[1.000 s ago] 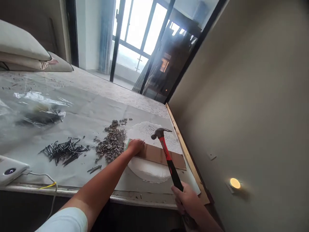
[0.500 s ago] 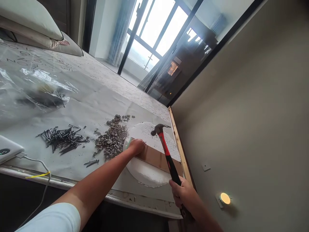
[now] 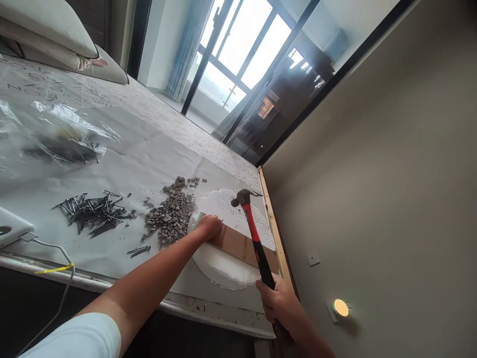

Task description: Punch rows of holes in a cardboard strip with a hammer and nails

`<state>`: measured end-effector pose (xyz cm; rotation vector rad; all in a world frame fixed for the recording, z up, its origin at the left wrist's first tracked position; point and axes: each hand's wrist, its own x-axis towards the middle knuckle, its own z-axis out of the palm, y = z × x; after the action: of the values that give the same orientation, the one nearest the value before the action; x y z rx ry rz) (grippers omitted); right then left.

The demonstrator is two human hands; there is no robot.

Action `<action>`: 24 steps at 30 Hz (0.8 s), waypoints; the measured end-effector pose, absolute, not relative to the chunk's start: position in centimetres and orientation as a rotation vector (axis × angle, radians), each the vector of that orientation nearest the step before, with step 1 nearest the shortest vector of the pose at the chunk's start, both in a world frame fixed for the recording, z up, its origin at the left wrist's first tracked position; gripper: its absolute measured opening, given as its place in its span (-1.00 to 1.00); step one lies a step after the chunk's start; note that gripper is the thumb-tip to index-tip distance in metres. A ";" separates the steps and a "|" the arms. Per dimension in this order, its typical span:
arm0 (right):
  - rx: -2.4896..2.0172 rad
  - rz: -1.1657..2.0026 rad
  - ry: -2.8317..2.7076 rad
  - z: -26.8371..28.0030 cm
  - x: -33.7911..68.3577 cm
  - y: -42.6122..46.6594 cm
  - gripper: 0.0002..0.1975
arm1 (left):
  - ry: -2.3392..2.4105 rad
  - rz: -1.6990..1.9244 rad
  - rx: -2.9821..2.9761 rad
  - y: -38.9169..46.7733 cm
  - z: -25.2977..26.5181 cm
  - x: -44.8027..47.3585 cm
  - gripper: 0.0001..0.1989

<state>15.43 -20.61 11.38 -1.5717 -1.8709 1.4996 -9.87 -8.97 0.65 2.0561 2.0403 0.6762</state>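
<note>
My right hand (image 3: 278, 301) is wrapped round the black lower grip of a claw hammer (image 3: 255, 233). Its dark metal head is up, over the far side of a brown board (image 3: 244, 245). My left hand (image 3: 209, 228) rests at the board's left end, fingers pinched together on what looks like a nail (image 3: 222, 221), of which only a small tip shows. Beneath the board lies a round white foam slab (image 3: 223, 268), its far part rough and pitted. Left of the slab is a heap of grey gravel (image 3: 169, 214).
A pile of dark nails (image 3: 95, 213) and a few loose nails (image 3: 138, 250) lie on the grey sheet (image 3: 149, 154). Farther left are a clear plastic bag (image 3: 67, 141) and a white power bank (image 3: 13, 226) with a cable. A wooden edge strip (image 3: 274, 216) runs beside the wall.
The whole view has shifted slightly, so things sit a little farther left. Both hands keep their grips, and the hammer stays raised at nearly the same angle.
</note>
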 end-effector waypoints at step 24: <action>-1.588 1.525 -1.829 9.3 15.4 -21.0 -0.59 | 1.638 1.320 1.182 -8.4 1.0 -13.1 -0.45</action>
<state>15.40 -20.96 9.33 -1.5878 -1.8286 1.5251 -13.09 -8.41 0.98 1.1825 1.6380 1.3198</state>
